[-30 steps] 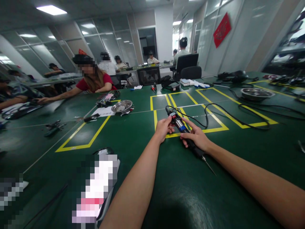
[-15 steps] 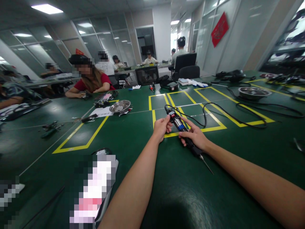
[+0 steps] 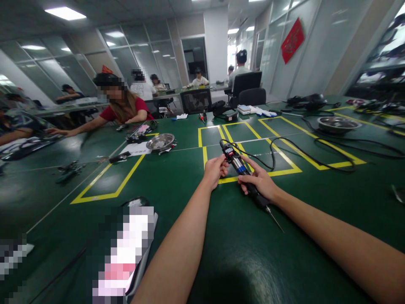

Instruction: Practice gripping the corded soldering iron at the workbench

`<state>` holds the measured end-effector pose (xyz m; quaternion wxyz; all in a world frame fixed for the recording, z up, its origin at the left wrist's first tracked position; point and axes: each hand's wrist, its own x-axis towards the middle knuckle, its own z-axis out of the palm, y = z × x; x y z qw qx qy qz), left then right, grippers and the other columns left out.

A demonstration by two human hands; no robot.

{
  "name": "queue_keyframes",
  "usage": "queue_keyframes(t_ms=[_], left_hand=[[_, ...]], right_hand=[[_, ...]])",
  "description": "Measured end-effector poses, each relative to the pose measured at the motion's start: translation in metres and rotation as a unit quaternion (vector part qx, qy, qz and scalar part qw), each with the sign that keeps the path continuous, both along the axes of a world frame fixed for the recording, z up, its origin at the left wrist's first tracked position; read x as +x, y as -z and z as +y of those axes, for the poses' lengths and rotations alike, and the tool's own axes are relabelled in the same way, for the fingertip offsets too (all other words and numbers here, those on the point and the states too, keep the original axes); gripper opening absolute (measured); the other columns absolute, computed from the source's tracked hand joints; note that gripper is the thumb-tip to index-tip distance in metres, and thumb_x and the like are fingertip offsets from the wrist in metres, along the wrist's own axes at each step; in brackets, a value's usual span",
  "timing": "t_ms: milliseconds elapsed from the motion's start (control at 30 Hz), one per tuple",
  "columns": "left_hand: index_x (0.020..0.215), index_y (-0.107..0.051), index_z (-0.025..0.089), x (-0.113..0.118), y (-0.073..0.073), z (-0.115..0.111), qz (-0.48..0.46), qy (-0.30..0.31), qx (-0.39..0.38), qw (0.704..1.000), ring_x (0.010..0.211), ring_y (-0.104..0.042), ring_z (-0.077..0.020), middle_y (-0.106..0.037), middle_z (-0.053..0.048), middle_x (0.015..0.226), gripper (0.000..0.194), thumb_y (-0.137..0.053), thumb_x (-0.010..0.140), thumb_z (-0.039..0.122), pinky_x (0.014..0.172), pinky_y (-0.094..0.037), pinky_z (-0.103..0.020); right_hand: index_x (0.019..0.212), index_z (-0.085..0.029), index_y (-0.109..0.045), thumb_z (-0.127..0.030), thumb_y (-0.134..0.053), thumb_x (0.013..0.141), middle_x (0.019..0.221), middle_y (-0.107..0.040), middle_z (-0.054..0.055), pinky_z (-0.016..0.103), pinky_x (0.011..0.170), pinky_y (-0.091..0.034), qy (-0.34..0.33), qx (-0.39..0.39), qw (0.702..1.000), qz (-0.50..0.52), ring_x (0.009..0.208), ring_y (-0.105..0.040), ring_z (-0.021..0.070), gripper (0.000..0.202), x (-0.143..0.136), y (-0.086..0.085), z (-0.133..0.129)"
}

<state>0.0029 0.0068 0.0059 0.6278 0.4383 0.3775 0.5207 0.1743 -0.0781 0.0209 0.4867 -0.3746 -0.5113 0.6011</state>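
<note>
An electric screwdriver (image 3: 239,167) with a black grip, a silver and blue middle and a long thin bit lies slantwise between my hands, its bit pointing down to the right. My right hand (image 3: 260,181) is wrapped round its lower body. My left hand (image 3: 216,169) is closed with fingertips pinched at its upper end, near a red part. A black cable (image 3: 272,157) runs from that end across the green table (image 3: 177,181). The palm side of my left hand is partly hidden.
Metal bowls stand at left (image 3: 160,142) and right (image 3: 338,124). A blurred-out phone-like device (image 3: 129,249) lies at the near left. Yellow tape (image 3: 129,174) marks the table. A person in a red top (image 3: 142,110) sits across at the left.
The person in red has stretched an arm out to the left along the table. My hands and the screwdriver have hardly moved.
</note>
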Motion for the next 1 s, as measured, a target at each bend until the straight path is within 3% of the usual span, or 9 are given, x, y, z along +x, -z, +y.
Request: queue_keyframes(t_ms=[367,1000], left_hand=[[0.082,-0.062,0.011,-0.0002,-0.0005,0.0000,0.008,-0.022,0.008,1.000,0.039,-0.052,-0.0066,-0.062,-0.001,0.063,0.037,-0.070,0.083,0.047,0.034,-0.030,-0.018],[0.082,-0.060,0.012,-0.0011,0.0021,0.0012,0.022,0.015,0.006,1.000,0.041,-0.054,-0.0071,-0.061,-0.001,0.064,0.039,-0.069,0.084,0.051,0.037,-0.034,-0.018]], right_hand=[[0.159,-0.031,-0.021,-0.025,-0.078,0.073,0.069,-0.068,-0.002,0.028,0.045,-0.053,0.000,-0.007,1.000,0.011,0.050,-0.062,0.0160,0.104,0.0005,0.0006,0.0005],[0.159,-0.031,-0.023,-0.026,-0.079,0.072,0.069,-0.068,-0.002,0.029,0.047,-0.053,0.014,-0.012,1.000,0.015,0.050,-0.062,0.0164,0.104,0.0004,0.0007,0.0007]])
